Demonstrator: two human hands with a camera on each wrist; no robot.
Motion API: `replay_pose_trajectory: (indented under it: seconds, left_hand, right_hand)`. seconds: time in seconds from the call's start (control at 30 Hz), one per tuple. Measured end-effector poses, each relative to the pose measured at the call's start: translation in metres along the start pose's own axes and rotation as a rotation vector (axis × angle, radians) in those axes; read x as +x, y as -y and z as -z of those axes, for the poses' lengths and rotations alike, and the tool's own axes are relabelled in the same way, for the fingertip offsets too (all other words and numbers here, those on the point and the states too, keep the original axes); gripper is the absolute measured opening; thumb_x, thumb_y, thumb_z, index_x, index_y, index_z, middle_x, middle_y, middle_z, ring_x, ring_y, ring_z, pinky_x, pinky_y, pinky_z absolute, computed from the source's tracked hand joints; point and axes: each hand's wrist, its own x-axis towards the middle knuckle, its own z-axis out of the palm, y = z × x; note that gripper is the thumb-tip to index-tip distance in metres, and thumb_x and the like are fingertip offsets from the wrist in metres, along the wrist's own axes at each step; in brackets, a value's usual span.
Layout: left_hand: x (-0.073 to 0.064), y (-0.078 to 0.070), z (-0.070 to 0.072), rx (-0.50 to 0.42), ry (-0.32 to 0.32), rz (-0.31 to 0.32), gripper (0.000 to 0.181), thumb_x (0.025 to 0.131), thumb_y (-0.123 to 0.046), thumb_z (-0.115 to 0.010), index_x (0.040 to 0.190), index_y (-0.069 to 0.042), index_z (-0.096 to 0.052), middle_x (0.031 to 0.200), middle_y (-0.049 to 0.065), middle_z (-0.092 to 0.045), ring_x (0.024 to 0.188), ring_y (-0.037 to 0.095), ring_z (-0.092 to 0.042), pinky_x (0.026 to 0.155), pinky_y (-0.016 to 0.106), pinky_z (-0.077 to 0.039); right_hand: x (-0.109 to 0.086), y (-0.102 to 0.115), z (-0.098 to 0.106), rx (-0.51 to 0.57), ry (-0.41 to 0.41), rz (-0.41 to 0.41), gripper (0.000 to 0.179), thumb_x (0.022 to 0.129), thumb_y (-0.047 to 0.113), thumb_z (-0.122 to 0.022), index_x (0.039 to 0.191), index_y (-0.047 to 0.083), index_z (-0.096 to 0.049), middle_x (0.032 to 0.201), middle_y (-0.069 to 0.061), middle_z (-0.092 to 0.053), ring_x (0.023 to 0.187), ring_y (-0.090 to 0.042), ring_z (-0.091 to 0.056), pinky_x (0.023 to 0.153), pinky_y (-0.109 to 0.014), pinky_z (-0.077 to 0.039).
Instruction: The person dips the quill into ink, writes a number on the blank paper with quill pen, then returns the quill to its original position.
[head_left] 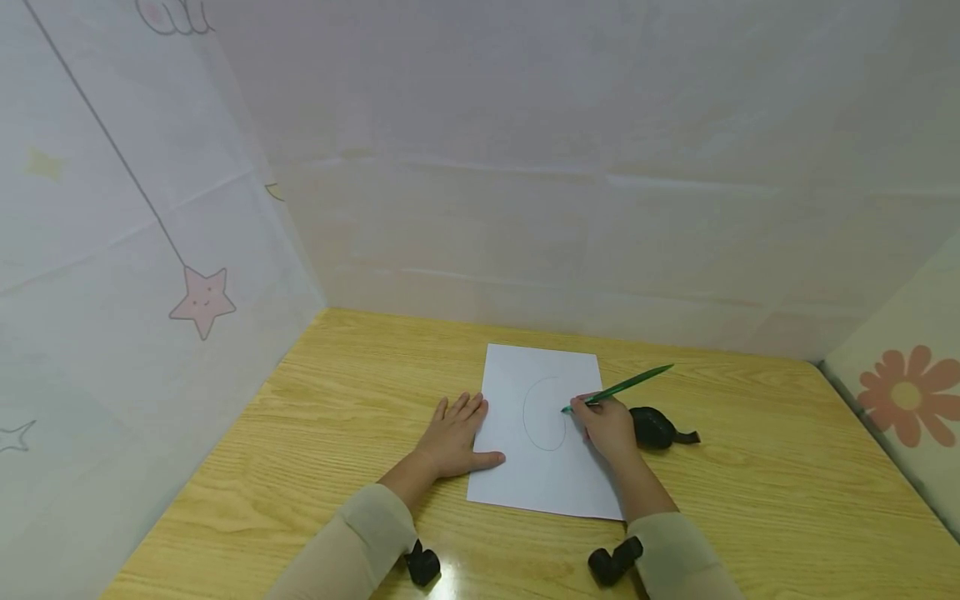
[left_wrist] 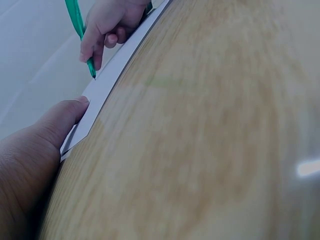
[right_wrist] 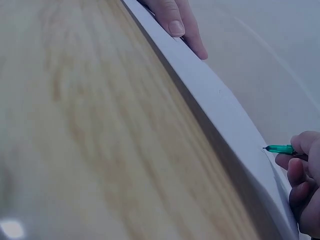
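A white sheet of paper (head_left: 517,479) lies on the wooden table, with a thin curved line, an incomplete oval, drawn on it. My right hand (head_left: 609,429) pinches a green pen (head_left: 633,382) near its tip, which is at the paper by the right end of the line. In the right wrist view the pen (right_wrist: 280,149) shows its dark point at the sheet. My left hand (head_left: 455,442) lies with fingers spread over the paper's left edge, thumb on the sheet. The left wrist view shows that thumb (left_wrist: 60,120) along the paper's edge.
A dark, rounded object with a short stem-like end (head_left: 654,428) lies on the table (head_left: 787,467) just right of my right hand. Printed cloth (head_left: 525,167) hangs behind the table and along both sides. Black wrist devices (head_left: 615,562) sit at both cuffs.
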Motion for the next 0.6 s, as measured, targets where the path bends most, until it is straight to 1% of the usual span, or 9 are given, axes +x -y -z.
replay_pose_trajectory:
  seconds: [0.33, 0.6]
  left_hand:
    - [-0.0004, -0.0002, 0.0004, -0.002, 0.001, 0.001, 0.098, 0.086, -0.072, -0.051, 0.157, -0.010, -0.023, 0.165, 0.004, -0.016, 0.154, 0.026, -0.009, 0.124, 0.053, -0.002]
    - [0.0004, 0.0006, -0.0002, 0.003, -0.001, -0.001, 0.098, 0.086, -0.073, -0.051, 0.157, -0.010, -0.023, 0.165, 0.004, -0.015, 0.154, 0.026, -0.010, 0.124, 0.053, -0.002]
  right_hand:
    - [-0.0001, 0.0028, -0.0015, 0.018, -0.001, -0.010, 0.036, 0.096, 0.033, -0.060, 0.113, 0.001, -0.066, 0.062, 0.002, -0.060, 0.047, -0.012, -0.052, 0.055, -0.027, -0.041]
    - [0.0021, 0.0034, -0.0033, 0.022, 0.000, -0.014, 0.036, 0.096, 0.033, -0.060, 0.113, 0.001, -0.066, 0.067, -0.001, -0.063, 0.047, -0.011, -0.052, 0.054, -0.027, -0.041]
